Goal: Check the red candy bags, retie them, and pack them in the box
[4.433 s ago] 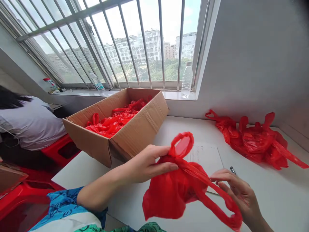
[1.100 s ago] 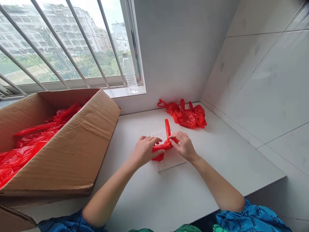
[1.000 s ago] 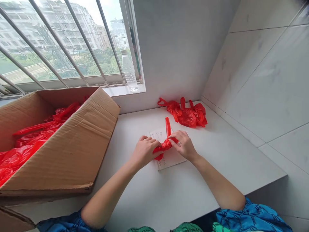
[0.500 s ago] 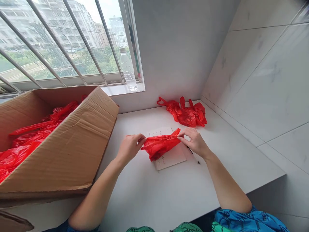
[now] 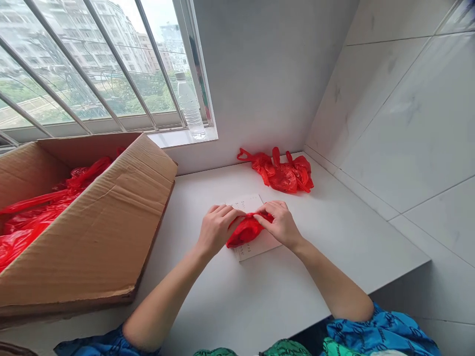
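Between my two hands is a red plastic bag [image 5: 245,232], bunched along its top edge and hanging over a white sheet of paper [image 5: 256,248] with small black marks. My left hand [image 5: 221,226] pinches the bag's left part, fingers curled over it. On the other side, my right hand [image 5: 279,221] grips the bunched right part with thumb and fingers. The hands are close together, and they hide much of the bag's top edge. Several more red plastic bags [image 5: 285,173] lie crumpled against the wall, beyond my hands.
A large open cardboard box [image 5: 111,232] holding red plastic bags [image 5: 33,217] stands to the left. On the sill of the barred window is a clear water bottle [image 5: 191,109]. The white table [image 5: 208,306] ends in a slanting edge at the right, near a tiled wall [image 5: 419,118].
My hands have drawn closer together, bunching the bag that was stretched between them. The pen seen beside the paper is now hidden. The view has shifted slightly.
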`<state>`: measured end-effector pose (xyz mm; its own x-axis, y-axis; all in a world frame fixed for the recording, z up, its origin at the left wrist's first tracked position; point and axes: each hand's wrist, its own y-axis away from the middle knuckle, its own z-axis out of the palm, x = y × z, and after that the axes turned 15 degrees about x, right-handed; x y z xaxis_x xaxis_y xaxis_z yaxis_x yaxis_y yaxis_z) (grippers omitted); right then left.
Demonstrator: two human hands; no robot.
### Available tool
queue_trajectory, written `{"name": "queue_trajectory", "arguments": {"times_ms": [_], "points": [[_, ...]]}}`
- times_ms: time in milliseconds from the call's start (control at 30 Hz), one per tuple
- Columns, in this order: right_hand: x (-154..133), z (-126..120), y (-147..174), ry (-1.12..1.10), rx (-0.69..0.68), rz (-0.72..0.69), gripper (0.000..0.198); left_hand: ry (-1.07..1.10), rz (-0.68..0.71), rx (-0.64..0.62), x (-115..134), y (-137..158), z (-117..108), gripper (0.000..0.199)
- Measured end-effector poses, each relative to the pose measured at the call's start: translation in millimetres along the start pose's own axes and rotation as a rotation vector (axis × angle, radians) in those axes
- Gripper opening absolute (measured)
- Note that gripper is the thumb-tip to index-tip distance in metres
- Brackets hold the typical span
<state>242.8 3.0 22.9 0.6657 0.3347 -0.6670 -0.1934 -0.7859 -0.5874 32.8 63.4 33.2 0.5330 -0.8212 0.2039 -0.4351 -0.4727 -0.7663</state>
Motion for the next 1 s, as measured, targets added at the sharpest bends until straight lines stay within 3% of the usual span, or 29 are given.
{"name": "queue_trajectory", "arguments": {"times_ms": [67, 167, 233, 300, 400, 467, 533, 633, 700, 800, 900, 933, 1000], "points": [[5.5, -4.7, -3.0, -0.08, 0.088, 0.125, 0.014, 0.019, -0.08, 0.065, -8.9, 2.8, -6.4, 0.019], [17.5, -14.9, -8.6, -0.289, 0.223, 0.343, 0.016, 0.089, -0.317, 0.161, -25.0, 7.9, -20.8, 0.022], [20.4, -18.7, -10.6, -0.414, 0.239, 0.412, 0.016, 0.161, -0.428, 0.155, -29.5, 9.7, -30.0, 0.027], [15.2, -18.2, -9.9, -0.5, 0.189, 0.435, 0.017, 0.212, -0.435, 0.073, -25.4, 8.7, -35.7, 0.03], [-0.4, -13.2, -5.7, -0.544, 0.118, 0.439, 0.031, 0.215, -0.324, -0.057, -10.4, 2.7, -35.4, 0.035], [-5.6, -11.5, -4.1, -0.52, 0.145, 0.437, 0.032, 0.203, -0.256, -0.055, -4.1, -2.1, -31.2, 0.032], [-1.4, -13.5, -5.5, -0.515, 0.245, 0.446, 0.023, 0.23, -0.293, 0.054, -5.4, -5.4, -27.5, 0.02], [15.6, -22.4, -12.1, -0.555, 0.435, 0.49, 0.018, 0.423, -0.559, 0.297, -16.2, -6.6, -28.5, 0.017], [23.1, -29.3, -16.5, -0.558, 0.461, 0.491, 0.018, 0.585, -0.692, 0.407, -20.6, -5.8, -34.6, 0.014], [15.0, -36.8, -18.1, -0.434, 0.509, 0.303, 0.022, 0.748, -0.661, 0.404, -13.9, -4.8, -47.7, 0.007], [-10.7, -40.4, -14.0, -0.248, 0.631, -0.086, 0.022, 0.823, -0.527, 0.281, 2.2, -4.9, -59.1, 0.012], [-19.6, -40.5, -12.0, -0.207, 0.582, -0.209, 0.02, 0.83, -0.49, 0.232, 7.2, -4.9, -61.7, 0.016], [-33.4, -39.0, -8.2, -0.132, 0.319, -0.369, 0.01, 0.848, -0.436, 0.132, 14.1, -4.1, -65.4, 0.021]]}}
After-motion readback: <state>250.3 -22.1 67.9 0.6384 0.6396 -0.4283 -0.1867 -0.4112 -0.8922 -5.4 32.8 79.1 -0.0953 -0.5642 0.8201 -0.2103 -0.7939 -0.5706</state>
